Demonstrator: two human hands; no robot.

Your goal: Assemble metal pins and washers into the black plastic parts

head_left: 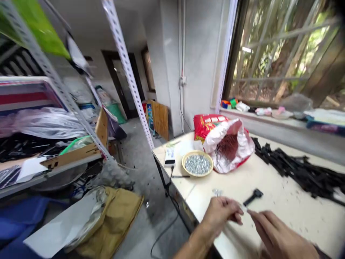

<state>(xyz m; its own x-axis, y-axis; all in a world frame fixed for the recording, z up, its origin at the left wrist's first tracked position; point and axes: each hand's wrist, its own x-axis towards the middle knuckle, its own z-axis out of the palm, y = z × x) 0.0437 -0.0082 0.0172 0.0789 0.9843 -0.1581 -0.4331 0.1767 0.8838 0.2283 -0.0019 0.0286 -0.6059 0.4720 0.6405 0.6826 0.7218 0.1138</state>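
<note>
Over the near part of the pale table (272,183), my left hand (222,212) is closed in a pinch, its fingertips toward the right. My right hand (277,232) is closed too, thumb and fingers together, with its tips close to those of the left. Something small and pale shows between the two sets of fingertips, too small to name. Just beyond them lies a black strap-like piece (253,196) with a wider square end. A few small shiny metal pieces (217,192) rest beyond my left hand.
A yellow bowl (184,166) holds many small metal pieces. Behind it stands an open red and white bag (229,162) with dark thin contents. A white box (170,156) with a cable is at the table's left edge. Black strips (293,165) are heaped along the window side.
</note>
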